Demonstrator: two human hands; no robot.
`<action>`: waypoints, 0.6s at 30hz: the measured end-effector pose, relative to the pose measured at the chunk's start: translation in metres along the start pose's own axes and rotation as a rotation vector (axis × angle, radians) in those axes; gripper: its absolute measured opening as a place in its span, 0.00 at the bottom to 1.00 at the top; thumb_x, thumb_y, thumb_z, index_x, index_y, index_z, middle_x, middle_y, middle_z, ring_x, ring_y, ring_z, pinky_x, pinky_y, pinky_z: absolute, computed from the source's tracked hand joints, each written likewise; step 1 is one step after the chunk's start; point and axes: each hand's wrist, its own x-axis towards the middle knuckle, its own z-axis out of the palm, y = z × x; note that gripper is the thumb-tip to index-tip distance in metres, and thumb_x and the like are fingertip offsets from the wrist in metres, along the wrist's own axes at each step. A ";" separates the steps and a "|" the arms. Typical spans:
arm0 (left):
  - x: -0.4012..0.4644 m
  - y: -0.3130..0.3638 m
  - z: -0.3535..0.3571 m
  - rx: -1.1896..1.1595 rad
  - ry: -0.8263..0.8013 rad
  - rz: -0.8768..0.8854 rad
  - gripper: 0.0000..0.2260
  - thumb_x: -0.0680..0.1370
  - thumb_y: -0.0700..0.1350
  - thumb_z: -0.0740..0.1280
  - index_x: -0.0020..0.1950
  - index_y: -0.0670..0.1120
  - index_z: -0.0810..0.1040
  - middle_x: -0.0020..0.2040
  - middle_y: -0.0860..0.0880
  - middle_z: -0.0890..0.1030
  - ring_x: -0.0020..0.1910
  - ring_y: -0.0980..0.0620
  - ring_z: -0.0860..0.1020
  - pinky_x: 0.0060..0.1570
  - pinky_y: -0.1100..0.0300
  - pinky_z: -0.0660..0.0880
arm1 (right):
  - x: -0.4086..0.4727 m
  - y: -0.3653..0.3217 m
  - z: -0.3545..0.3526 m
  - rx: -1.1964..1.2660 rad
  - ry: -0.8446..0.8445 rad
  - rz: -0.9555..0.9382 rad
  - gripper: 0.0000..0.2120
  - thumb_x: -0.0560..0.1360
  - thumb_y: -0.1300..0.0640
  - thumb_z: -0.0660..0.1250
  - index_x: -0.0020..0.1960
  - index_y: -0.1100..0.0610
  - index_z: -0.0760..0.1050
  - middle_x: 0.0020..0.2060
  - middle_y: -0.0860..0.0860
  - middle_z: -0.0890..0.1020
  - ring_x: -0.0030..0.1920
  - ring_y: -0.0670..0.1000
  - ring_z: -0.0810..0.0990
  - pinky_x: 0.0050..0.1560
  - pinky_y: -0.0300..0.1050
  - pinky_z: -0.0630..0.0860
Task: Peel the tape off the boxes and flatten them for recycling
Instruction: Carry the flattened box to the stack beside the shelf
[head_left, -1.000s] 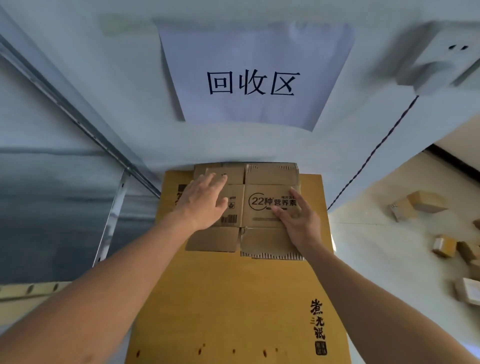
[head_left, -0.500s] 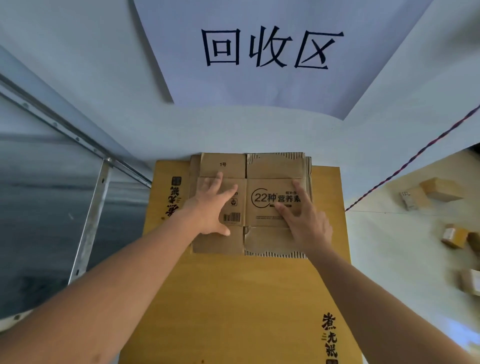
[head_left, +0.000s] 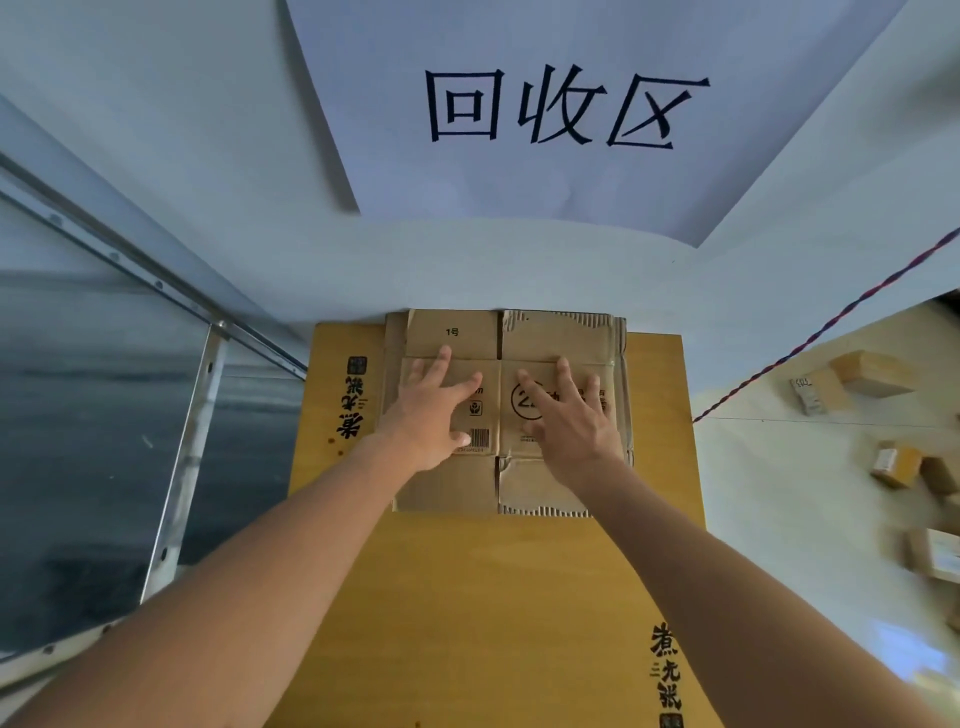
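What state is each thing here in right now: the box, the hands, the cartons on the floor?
Small cardboard box: flattened, flaps spread, lying on the large yellow sheet.
Large yellow cardboard sheet: flat, under the small box.
Left hand: fingers straight, pressing the flattened box.
Right hand: fingers spread, pressing the flattened box.
Floor cartons: still box-shaped, not flattened.
Paper sign: hanging on the wall.
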 end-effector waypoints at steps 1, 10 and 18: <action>0.000 -0.001 0.000 0.008 0.005 -0.004 0.42 0.78 0.53 0.73 0.82 0.67 0.47 0.82 0.54 0.32 0.82 0.39 0.37 0.76 0.34 0.55 | 0.001 0.001 0.000 0.012 -0.013 0.009 0.37 0.84 0.44 0.61 0.81 0.33 0.38 0.83 0.50 0.38 0.82 0.67 0.43 0.78 0.68 0.57; 0.006 -0.007 0.005 0.097 -0.022 -0.029 0.45 0.78 0.52 0.73 0.82 0.67 0.43 0.81 0.56 0.30 0.81 0.36 0.38 0.71 0.39 0.69 | 0.008 0.004 0.001 0.006 -0.101 0.041 0.51 0.75 0.41 0.73 0.80 0.32 0.36 0.82 0.47 0.34 0.82 0.65 0.40 0.78 0.68 0.57; 0.012 -0.002 0.013 0.192 0.019 -0.052 0.46 0.79 0.48 0.73 0.82 0.65 0.42 0.82 0.53 0.31 0.81 0.32 0.39 0.61 0.43 0.80 | 0.011 0.000 0.003 0.003 -0.106 0.077 0.51 0.75 0.41 0.73 0.79 0.31 0.35 0.82 0.46 0.34 0.82 0.63 0.40 0.78 0.67 0.55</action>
